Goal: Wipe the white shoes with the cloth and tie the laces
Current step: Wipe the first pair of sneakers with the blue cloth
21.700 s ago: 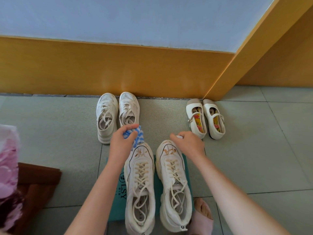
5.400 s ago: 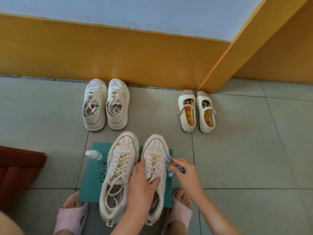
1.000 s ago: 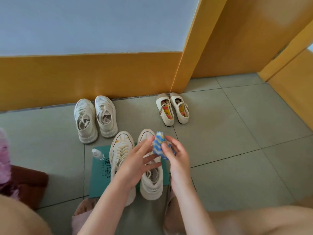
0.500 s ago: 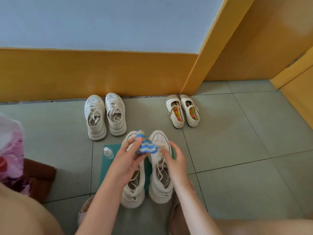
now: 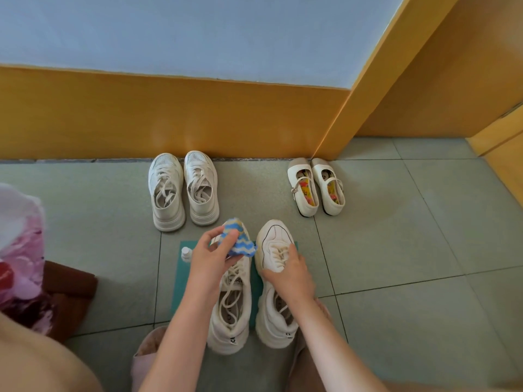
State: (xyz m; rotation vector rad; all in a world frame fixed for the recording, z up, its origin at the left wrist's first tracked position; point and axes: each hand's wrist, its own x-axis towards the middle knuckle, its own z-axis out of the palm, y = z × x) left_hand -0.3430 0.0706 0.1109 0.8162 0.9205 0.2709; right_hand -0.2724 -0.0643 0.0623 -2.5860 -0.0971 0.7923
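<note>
Two white shoes [image 5: 229,315] lengthwise, toes toward wall [image 5: 169,117] | left hand [image 5: 209,258] pinches cloth [image 5: 240,244] | right hand [image 5: 288,273] grips right shoe [image 5: 273,236]

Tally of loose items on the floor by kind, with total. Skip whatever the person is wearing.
chunky white sneakers: 2
lace-up sneakers by the wall: 2
strap shoes: 2
cloth: 1
small bottle: 1
teal mat: 1
Total: 9
</note>
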